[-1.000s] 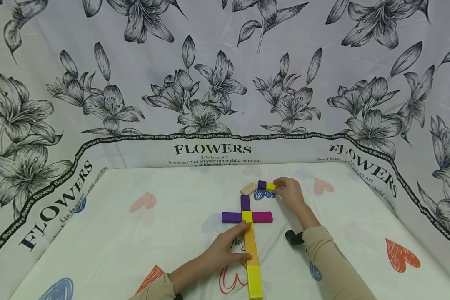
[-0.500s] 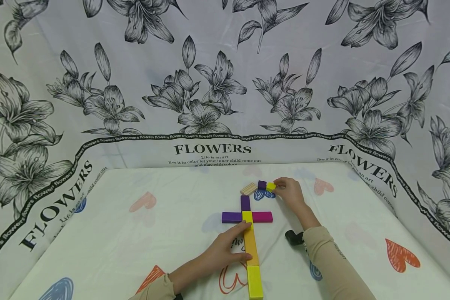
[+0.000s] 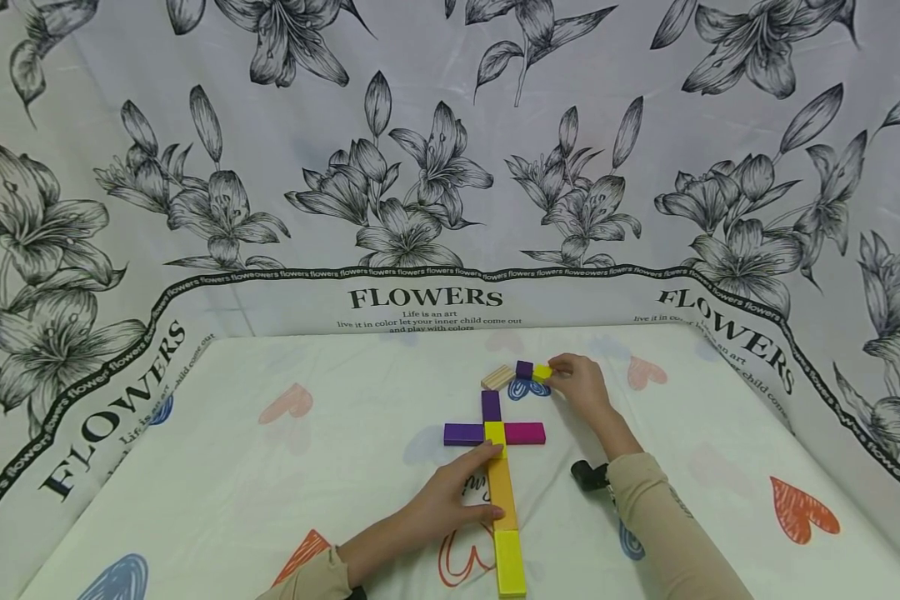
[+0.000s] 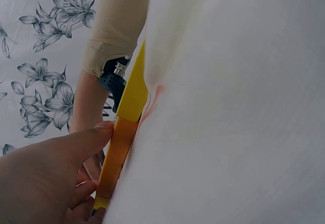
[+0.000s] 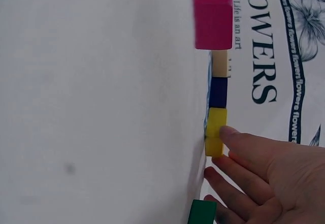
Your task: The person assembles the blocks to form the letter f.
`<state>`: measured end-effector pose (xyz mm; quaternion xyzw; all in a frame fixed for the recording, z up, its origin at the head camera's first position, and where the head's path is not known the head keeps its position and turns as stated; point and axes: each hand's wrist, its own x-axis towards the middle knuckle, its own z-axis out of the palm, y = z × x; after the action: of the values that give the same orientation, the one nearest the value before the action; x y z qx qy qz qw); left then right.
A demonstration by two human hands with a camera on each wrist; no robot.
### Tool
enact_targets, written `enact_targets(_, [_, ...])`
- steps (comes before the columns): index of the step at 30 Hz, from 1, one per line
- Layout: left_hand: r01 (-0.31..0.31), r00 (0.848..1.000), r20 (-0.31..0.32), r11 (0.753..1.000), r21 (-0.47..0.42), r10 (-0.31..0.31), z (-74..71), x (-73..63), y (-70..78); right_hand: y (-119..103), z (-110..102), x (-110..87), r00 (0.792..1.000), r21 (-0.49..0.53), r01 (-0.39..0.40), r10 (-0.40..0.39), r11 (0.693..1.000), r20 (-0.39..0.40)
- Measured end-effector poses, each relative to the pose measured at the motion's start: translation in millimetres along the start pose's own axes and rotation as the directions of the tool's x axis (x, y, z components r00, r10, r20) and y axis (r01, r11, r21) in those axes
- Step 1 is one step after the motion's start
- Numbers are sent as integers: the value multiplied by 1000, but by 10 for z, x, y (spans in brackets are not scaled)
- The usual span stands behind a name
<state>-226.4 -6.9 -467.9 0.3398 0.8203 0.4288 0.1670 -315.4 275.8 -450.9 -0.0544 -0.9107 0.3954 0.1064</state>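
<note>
In the head view, a yellow cube (image 3: 542, 373) sits against a dark purple cube (image 3: 524, 370) beside a bare wooden block (image 3: 498, 377). My right hand (image 3: 581, 387) pinches the yellow cube between thumb and fingers. A cross of blocks lies nearer: purple block (image 3: 463, 434) left, magenta block (image 3: 524, 433) right, dark purple block (image 3: 491, 406) at the far end, yellow block (image 3: 495, 432) at the centre. Below follow an orange block (image 3: 502, 495) and another yellow block (image 3: 510, 564). My left hand (image 3: 442, 496) touches this column from the left, thumb and forefinger spread along it.
A green block (image 5: 202, 212) shows below the right hand in the right wrist view. A black wrist device (image 3: 589, 476) sits by the right sleeve. The table's white cloth (image 3: 360, 400) has printed hearts, and a flower-printed curtain (image 3: 450, 167) stands behind.
</note>
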Motion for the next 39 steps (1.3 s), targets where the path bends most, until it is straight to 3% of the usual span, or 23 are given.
enact_targets(7, [7, 1000, 7, 1000, -2, -7, -4, 1, 5, 22, -41, -30, 1000, 11, 11, -11, 1000, 5])
enact_targets(18, [14, 1000, 20, 1000, -22, -13, -8, -5, 0, 5, -101, -65, 999, -1, -45, 45, 999, 27])
enact_targets(30, [20, 1000, 19, 1000, -23, -20, -11, 2, 5, 51, -200, -112, 1000, -28, 13, -13, 1000, 15])
enact_targets(39, [16, 1000, 19, 1000, -18, -16, -14, -5, 17, 125, -318, -184, 1000, -46, 12, -11, 999, 21])
